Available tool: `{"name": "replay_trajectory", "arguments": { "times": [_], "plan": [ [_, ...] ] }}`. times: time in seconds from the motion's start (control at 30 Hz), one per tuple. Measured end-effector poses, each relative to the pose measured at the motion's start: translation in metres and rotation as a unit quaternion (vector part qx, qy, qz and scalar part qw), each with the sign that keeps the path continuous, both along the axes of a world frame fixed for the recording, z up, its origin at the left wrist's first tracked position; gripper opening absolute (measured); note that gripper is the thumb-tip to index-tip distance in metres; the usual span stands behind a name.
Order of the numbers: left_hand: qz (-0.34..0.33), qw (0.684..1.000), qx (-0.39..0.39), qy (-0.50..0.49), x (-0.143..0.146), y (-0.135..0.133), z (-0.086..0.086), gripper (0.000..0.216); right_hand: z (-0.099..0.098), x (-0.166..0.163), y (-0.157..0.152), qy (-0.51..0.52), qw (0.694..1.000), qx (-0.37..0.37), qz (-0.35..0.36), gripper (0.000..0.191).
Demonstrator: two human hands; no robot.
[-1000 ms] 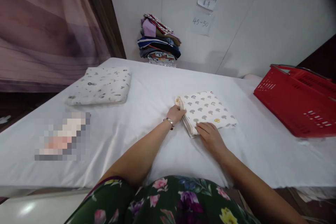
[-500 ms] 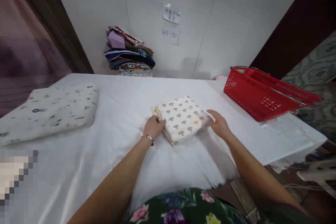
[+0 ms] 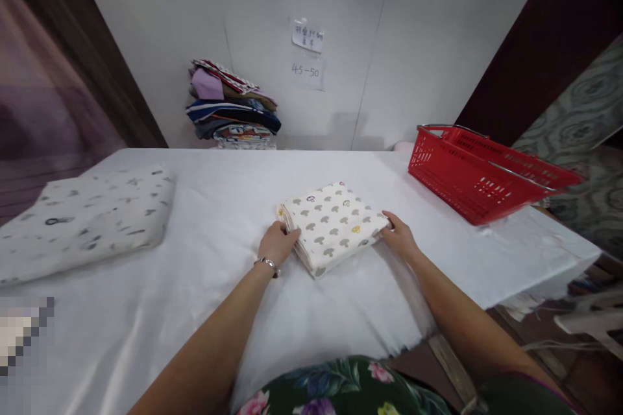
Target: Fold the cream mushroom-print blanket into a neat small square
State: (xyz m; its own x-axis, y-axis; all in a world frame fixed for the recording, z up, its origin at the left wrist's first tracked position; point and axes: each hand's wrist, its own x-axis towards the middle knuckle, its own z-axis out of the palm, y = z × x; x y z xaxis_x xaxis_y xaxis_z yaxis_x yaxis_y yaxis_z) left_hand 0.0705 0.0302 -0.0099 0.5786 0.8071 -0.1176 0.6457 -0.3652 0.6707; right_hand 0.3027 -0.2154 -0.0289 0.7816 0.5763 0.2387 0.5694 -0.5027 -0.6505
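Note:
A folded white cloth [image 3: 333, 220] printed with grey mushrooms and a few yellow ones lies in front of me on the white-covered table [image 3: 219, 207]. My left hand [image 3: 278, 243], with a silver bracelet at the wrist, pinches its left folded edge, thumb on top and fingers at the side. At the opposite end, my right hand [image 3: 398, 233] grips the right edge of the same cloth. The layers of the fold show along the left side.
A larger folded white cloth [image 3: 107, 217] with grey prints lies on the left. A red plastic basket [image 3: 487, 172] with metal handles stands at the right. Against the wall rises a stack of folded fabrics [image 3: 233, 107]. Handwritten paper notes [image 3: 308, 52] are on the wall.
My right hand has closed onto the cloth's right edge, where a lifted bit of fabric now lies down. My left hand keeps its hold. The view has shifted slightly.

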Motion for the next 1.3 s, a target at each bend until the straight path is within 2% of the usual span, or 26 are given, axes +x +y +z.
{"name": "replay_trajectory", "arguments": {
  "times": [0.1,0.17,0.37,0.47,0.53,0.63,0.7,0.8,0.87,0.97,1.07,1.13,1.23,1.3],
  "plan": [
    [0.002,1.0,0.002,-0.001,-0.001,-0.001,-0.001,0.027,0.002,0.0,0.0,-0.017,0.999,-0.025,0.04,0.041],
    [0.004,1.0,0.004,-0.001,-0.001,-0.001,-0.001,0.026,0.002,0.001,-0.002,-0.032,0.998,-0.016,0.056,0.037],
    [0.013,1.0,-0.012,-0.019,0.0,-0.001,-0.004,0.025,-0.005,0.008,-0.003,-0.012,0.999,-0.026,0.04,0.037],
    [0.033,0.997,-0.069,-0.032,0.003,0.005,-0.006,0.038,0.001,0.012,-0.002,0.047,0.998,-0.014,0.04,0.041],
    [0.048,0.992,-0.109,-0.035,0.007,0.011,-0.008,0.054,0.009,0.013,-0.003,0.117,0.992,0.007,0.054,0.052],
    [0.065,0.989,-0.131,-0.027,0.012,0.018,-0.01,0.069,0.019,0.01,-0.003,0.275,0.956,0.061,0.085,0.069],
    [0.064,0.989,-0.132,-0.02,0.013,0.022,-0.009,0.067,0.021,0.006,0.0,0.326,0.94,0.079,0.065,0.071],
    [0.052,0.99,-0.131,-0.012,0.014,0.026,-0.006,0.053,0.018,0.001,0.008,0.27,0.961,0.057,-0.002,0.068],
    [0.047,0.991,-0.128,-0.006,0.014,0.025,-0.004,0.047,0.017,0.002,0.012,0.241,0.968,0.063,-0.006,0.065],
    [0.042,0.991,-0.127,0.005,0.015,0.014,-0.004,0.051,0.02,0.015,0.012,0.256,0.96,0.11,0.006,0.069],
    [0.016,0.992,-0.123,0.005,0.017,-0.008,-0.006,0.06,0.021,0.037,0.006,0.246,0.961,0.118,-0.039,0.075],
    [-0.005,0.994,-0.112,0.005,0.018,-0.022,-0.006,0.065,0.018,0.05,0.004,0.232,0.965,0.094,-0.071,0.074],
    [-0.013,0.995,-0.095,0.012,0.017,-0.034,-0.005,0.067,0.012,0.056,0.003,0.196,0.977,0.034,-0.078,0.065],
    [-0.014,0.995,-0.098,0.009,0.014,-0.032,-0.004,0.068,0.012,0.048,0.006,0.102,0.992,-0.007,-0.077,0.056]
  ]
}}
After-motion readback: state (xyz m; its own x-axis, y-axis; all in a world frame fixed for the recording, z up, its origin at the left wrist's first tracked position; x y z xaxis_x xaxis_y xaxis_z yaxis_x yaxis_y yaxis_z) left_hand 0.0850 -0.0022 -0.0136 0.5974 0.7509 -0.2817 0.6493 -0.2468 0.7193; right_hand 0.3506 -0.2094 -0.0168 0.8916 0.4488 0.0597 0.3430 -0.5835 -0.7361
